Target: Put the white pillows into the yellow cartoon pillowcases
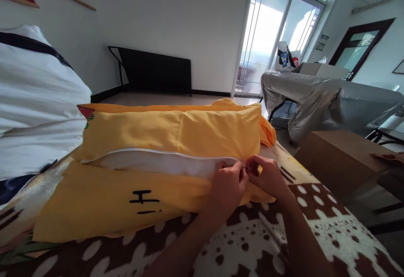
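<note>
A yellow pillowcase (151,129) lies across the bed, with black "Hi" lettering on its near flap. Its long white zipper (164,152) gapes open, and a white pillow (151,165) shows through the slit. At the right end of the opening, my left hand (229,184) is closed on the pillowcase edge beside the zipper. Right against it, my right hand (268,176) pinches at the zipper end with thumb and forefinger. A small dark bit, seemingly the zipper pull, shows between the two hands; the fingers partly cover it.
A brown and white patterned blanket (243,243) covers the bed. White bedding (41,100) is heaped at left. Cardboard box (341,155) and plastic-covered table (331,96) stand at right. A black folded panel (158,70) leans by the wall.
</note>
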Tool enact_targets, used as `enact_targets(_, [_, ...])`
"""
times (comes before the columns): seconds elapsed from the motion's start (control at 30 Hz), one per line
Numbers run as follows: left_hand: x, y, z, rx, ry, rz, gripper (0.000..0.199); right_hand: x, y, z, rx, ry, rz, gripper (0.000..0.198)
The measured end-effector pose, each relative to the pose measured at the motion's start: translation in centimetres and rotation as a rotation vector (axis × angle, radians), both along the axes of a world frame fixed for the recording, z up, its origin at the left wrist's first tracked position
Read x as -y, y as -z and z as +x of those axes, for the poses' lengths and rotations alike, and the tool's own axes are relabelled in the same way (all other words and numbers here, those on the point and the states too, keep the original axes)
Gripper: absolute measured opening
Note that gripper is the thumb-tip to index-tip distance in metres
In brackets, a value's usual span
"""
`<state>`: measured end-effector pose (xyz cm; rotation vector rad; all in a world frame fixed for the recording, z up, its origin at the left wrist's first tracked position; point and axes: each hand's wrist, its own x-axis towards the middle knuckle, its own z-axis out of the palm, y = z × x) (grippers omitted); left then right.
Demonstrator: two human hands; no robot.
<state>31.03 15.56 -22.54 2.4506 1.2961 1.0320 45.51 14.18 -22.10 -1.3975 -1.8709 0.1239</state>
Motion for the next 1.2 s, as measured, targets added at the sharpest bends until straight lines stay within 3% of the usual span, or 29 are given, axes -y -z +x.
enact_targets(0.2, [-0.03, -0.03, -0.45, 0.131, 0.111, -0.196, 0.019, -0.03, 0.13, 0.48, -0.020, -0.032, -0.016, 0.007])
enact_targets(0.53, [-0.14, -0.03, -0.50, 0.225, 0.159, -0.227, 0.020, 0.25, -0.02, 0.22, 0.030, -0.018, 0.028, 0.004])
enact_targets(1.2, [-0.11, 0.40, 0.00, -0.027, -0.015, 0.090, 0.018, -0.53, 0.68, 0.10, -0.100, 0.012, 0.012, 0.002])
